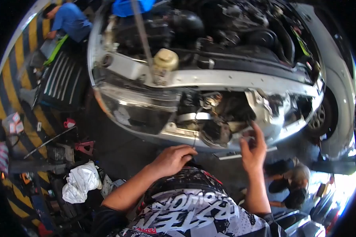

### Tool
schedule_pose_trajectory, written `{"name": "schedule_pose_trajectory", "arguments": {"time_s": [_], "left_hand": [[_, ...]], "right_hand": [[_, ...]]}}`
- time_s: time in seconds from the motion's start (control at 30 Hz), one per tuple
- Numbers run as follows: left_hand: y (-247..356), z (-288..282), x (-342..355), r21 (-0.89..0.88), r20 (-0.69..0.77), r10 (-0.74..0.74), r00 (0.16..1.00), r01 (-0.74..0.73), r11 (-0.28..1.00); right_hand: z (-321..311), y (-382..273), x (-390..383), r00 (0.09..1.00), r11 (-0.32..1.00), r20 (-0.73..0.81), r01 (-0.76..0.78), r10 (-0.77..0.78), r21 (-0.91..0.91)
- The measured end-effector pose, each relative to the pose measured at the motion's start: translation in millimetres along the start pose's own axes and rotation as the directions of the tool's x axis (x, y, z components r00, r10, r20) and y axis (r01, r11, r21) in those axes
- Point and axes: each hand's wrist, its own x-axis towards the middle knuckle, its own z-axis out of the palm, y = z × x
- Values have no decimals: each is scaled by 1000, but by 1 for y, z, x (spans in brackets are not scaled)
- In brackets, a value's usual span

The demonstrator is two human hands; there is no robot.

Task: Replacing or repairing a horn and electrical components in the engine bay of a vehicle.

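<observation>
Before me is the front of a silver car with its engine bay exposed. My left hand is curled low in front of the bumper, fingertips pinched at the end of a thin dark wire that runs up to the front opening. My right hand is raised by the right side of that opening, thumb and forefinger apart; no held thing can be made out. Between the hands sits a round dark lamp in the opening. Left of it, a clear headlight lens is fitted at the corner.
A yellowish capped reservoir stands behind the headlight, beside a slanting prop rod. A person in blue bends at the far left, near a dark grille-like panel. White cloth lies lower left; other people are lower right.
</observation>
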Motion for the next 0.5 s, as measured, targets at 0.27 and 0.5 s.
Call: {"name": "schedule_pose_trajectory", "arguments": {"time_s": [0.27,0.5], "left_hand": [[-65,-43,-63,-78,-105,-34,994,25,997],[-161,-117,-213,-141,-338,-115,934,71,988]], "right_hand": [[88,-87,-27,946,975,238,206,-220,83],[272,-191,-76,630,882,680,468,-375,52]]}}
